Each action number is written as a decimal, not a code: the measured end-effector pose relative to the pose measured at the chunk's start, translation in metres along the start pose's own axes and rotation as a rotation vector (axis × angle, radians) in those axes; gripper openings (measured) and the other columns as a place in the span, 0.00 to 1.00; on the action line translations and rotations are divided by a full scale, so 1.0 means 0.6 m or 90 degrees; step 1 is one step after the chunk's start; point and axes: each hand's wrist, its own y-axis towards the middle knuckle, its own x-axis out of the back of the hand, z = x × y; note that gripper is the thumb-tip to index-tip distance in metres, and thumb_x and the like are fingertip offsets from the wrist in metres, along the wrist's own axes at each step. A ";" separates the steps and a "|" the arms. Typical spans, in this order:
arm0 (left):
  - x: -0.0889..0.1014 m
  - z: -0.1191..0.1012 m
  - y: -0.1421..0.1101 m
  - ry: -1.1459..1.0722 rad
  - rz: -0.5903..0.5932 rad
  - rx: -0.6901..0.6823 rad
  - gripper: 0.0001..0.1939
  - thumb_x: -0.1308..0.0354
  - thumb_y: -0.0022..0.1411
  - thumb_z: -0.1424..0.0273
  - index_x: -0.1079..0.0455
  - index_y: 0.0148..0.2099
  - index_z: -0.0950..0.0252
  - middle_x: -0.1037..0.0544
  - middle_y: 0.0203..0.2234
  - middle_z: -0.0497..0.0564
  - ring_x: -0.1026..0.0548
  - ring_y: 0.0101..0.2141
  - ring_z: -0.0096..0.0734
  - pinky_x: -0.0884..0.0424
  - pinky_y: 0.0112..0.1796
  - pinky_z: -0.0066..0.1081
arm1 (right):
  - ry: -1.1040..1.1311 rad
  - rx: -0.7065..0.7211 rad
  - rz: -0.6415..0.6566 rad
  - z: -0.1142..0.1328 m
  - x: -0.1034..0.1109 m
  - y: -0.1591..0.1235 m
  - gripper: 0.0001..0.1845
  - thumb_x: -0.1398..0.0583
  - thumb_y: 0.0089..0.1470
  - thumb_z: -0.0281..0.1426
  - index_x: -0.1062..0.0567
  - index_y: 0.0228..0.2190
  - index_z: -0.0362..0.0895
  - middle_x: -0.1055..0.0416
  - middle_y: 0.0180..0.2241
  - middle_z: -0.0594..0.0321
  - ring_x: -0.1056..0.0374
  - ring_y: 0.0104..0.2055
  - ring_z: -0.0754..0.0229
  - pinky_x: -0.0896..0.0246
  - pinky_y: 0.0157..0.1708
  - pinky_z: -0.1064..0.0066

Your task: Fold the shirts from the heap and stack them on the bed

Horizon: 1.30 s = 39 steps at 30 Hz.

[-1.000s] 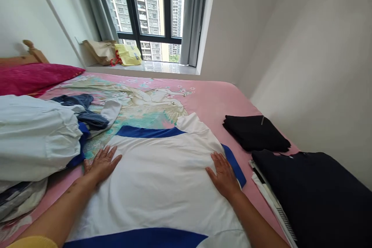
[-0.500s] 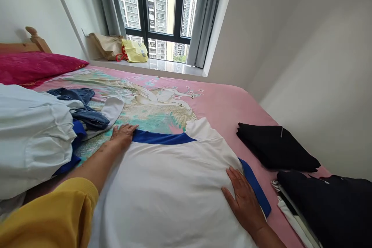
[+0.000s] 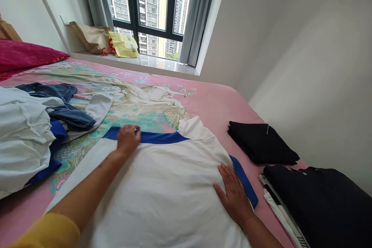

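Note:
A white shirt (image 3: 162, 193) with blue trim (image 3: 158, 138) lies spread on the bed in front of me. Its small white collar-like flap (image 3: 192, 127) sticks up at the far edge. My left hand (image 3: 128, 139) is closed over the blue trim at the far left, its fingers curled and the fingertips partly hidden. On the right side of the shirt, my right hand (image 3: 234, 195) rests flat with its fingers outstretched, beside another blue edge (image 3: 244, 182).
To the left lie a rumpled white garment (image 3: 23, 139) and blue jeans (image 3: 66, 110). Folded black clothing (image 3: 261, 143) and a stack topped by a dark garment (image 3: 322, 201) are on the right. Bags (image 3: 123, 44) stand on the windowsill, and a red pillow (image 3: 29, 56) is at far left.
My left hand has moved from the shirt's left edge onto the blue trim and its fingers have curled. More of the shirt now spreads out to the left. My right hand stays flat.

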 end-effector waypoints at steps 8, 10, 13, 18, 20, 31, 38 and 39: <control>-0.078 -0.236 -0.184 -0.072 0.116 -0.126 0.19 0.53 0.60 0.68 0.31 0.51 0.61 0.32 0.55 0.57 0.39 0.56 0.45 0.51 0.56 0.51 | -0.001 -0.011 0.007 0.009 0.012 0.007 0.31 0.51 0.59 0.44 0.44 0.60 0.43 0.47 0.62 0.56 0.54 0.64 0.52 0.53 0.60 0.57; -0.085 -0.245 -0.199 -0.078 0.108 -0.097 0.21 0.54 0.61 0.66 0.34 0.55 0.60 0.37 0.59 0.56 0.45 0.60 0.44 0.59 0.58 0.54 | -0.002 -0.013 0.019 0.016 0.021 0.008 0.31 0.51 0.59 0.44 0.43 0.59 0.42 0.47 0.61 0.55 0.53 0.63 0.51 0.53 0.60 0.56; -0.085 -0.239 -0.199 -0.094 0.125 -0.111 0.21 0.54 0.62 0.63 0.34 0.55 0.58 0.38 0.59 0.53 0.47 0.61 0.42 0.61 0.59 0.53 | 0.001 -0.031 0.040 0.028 0.048 0.029 0.27 0.50 0.59 0.43 0.37 0.55 0.42 0.39 0.57 0.53 0.45 0.59 0.51 0.48 0.57 0.58; -0.081 -0.232 -0.196 -0.108 0.115 -0.107 0.22 0.55 0.62 0.60 0.35 0.56 0.58 0.38 0.59 0.54 0.47 0.62 0.41 0.61 0.60 0.53 | -0.038 -0.125 -0.018 0.038 0.083 0.151 0.20 0.53 0.60 0.39 0.31 0.47 0.43 0.32 0.48 0.54 0.39 0.51 0.53 0.46 0.51 0.61; -0.080 -0.235 -0.196 -0.121 0.108 -0.096 0.22 0.56 0.63 0.60 0.35 0.56 0.59 0.38 0.59 0.55 0.47 0.62 0.42 0.60 0.60 0.54 | -0.076 -0.221 -0.006 0.034 0.069 0.213 0.24 0.53 0.60 0.41 0.35 0.51 0.41 0.35 0.51 0.50 0.42 0.54 0.49 0.47 0.51 0.58; -0.053 -0.235 -0.194 -0.104 0.192 -0.119 0.23 0.56 0.63 0.60 0.36 0.57 0.61 0.40 0.60 0.55 0.49 0.62 0.43 0.67 0.58 0.59 | -0.096 -0.324 0.185 -0.032 -0.027 0.338 0.22 0.61 0.63 0.39 0.36 0.45 0.40 0.28 0.37 0.50 0.31 0.40 0.50 0.41 0.39 0.60; -0.045 -0.226 -0.189 -0.088 0.278 -0.104 0.24 0.57 0.62 0.62 0.39 0.60 0.59 0.45 0.63 0.53 0.52 0.63 0.44 0.71 0.57 0.61 | -0.037 -0.132 0.044 0.068 0.001 0.297 0.23 0.59 0.62 0.36 0.39 0.54 0.40 0.39 0.55 0.49 0.44 0.57 0.55 0.50 0.56 0.61; -0.046 -0.225 -0.188 -0.089 0.278 -0.102 0.24 0.58 0.63 0.63 0.40 0.60 0.59 0.45 0.62 0.52 0.52 0.63 0.42 0.71 0.58 0.60 | 0.003 -0.020 0.035 0.089 -0.001 0.275 0.24 0.60 0.63 0.36 0.38 0.54 0.40 0.39 0.55 0.51 0.45 0.58 0.57 0.53 0.58 0.63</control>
